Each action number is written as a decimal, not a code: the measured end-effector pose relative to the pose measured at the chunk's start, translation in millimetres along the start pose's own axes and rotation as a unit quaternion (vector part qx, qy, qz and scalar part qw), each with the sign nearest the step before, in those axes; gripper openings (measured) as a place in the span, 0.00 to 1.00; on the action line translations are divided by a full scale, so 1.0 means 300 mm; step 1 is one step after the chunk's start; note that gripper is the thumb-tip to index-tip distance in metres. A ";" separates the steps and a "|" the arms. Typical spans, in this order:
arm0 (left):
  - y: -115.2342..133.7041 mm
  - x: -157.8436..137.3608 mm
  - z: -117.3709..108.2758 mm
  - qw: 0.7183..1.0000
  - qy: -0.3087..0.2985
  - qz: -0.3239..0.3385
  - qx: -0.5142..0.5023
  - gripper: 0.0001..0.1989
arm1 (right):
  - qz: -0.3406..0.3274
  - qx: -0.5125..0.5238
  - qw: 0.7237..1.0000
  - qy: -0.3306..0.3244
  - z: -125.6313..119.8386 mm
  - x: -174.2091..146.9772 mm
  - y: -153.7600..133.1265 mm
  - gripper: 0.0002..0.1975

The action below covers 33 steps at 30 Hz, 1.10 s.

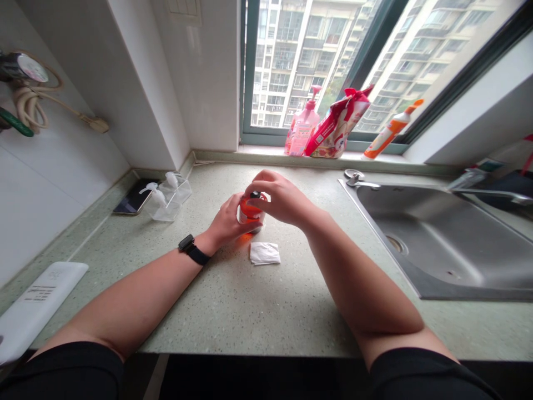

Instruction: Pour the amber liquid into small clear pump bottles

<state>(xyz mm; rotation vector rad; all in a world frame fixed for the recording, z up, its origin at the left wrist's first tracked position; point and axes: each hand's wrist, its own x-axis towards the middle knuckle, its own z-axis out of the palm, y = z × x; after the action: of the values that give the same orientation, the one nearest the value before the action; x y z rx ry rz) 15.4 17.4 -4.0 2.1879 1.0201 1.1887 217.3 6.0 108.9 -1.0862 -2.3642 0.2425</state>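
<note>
An orange-red see-through bottle [251,213] stands on the counter in front of me. My left hand [227,223] is wrapped round its side, thumb across the front. From above, my right hand [280,195] curls over the top, its fingers closed around the dark cap [255,194]. Part of the bottle and the far fingertips are hidden behind my hands. Just nearer to me lies a folded white tissue [265,253].
Two clear pump bottles [161,206] stand left, beside a phone [135,197]. A white power strip or similar flat device [41,303] lies near left. To the right is a steel sink [453,244]. A pink pump bottle [303,130], red bag [339,125] and orange bottle [387,136] line the windowsill.
</note>
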 end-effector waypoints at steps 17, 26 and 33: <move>0.006 0.000 -0.001 1.000 0.001 0.004 -0.004 0.37 | -0.032 -0.024 0.999 -0.005 -0.023 -0.009 -0.003 0.16; -0.008 0.001 0.005 1.000 -0.002 0.006 0.010 0.37 | -0.098 0.014 0.994 0.040 -0.021 -0.003 0.016 0.15; -0.020 0.000 0.001 0.999 -0.002 0.033 0.009 0.37 | -0.075 0.019 0.978 0.192 -0.131 -0.044 0.072 0.06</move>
<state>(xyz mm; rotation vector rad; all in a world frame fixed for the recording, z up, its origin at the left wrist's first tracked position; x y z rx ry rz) 13.3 21.0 -8.2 2.2522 0.9681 1.2087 259.4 8.3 129.2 -0.8442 -2.0709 0.0194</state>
